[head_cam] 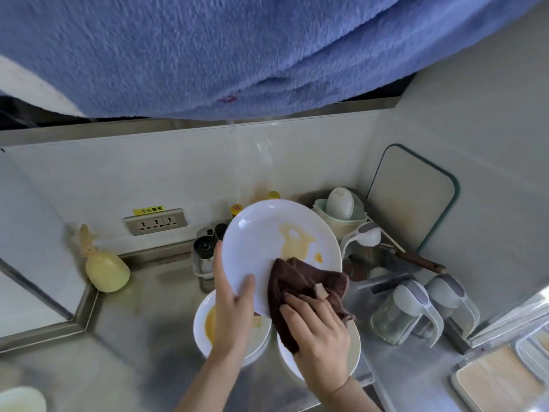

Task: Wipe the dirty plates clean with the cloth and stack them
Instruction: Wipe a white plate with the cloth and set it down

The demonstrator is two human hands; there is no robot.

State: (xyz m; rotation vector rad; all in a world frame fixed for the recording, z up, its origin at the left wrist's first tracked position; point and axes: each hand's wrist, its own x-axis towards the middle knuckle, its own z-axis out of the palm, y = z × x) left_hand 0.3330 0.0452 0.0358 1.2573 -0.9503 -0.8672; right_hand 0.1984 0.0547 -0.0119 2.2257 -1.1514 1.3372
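A white plate (pixel 267 233) with yellow-brown smears is held tilted above the steel counter. My left hand (pixel 233 304) grips its lower left rim, thumb on the face and fingers behind. My right hand (pixel 318 325) presses a dark brown cloth (pixel 300 281) against the plate's lower right part. Below lie two more white plates: one with yellow residue (pixel 205 325) under my left hand, and another (pixel 355 349) mostly hidden under my right hand and the cloth.
A yellow pineapple-shaped bottle (pixel 105 270) stands at the left, a wall socket (pixel 156 223) behind it. Seasoning jars (pixel 205 251), a bowl stack (pixel 341 212), a cutting board (pixel 413 197) and two clear jugs (pixel 416 310) crowd the back right. A blue fleece garment (pixel 237 55) covers the top of the view.
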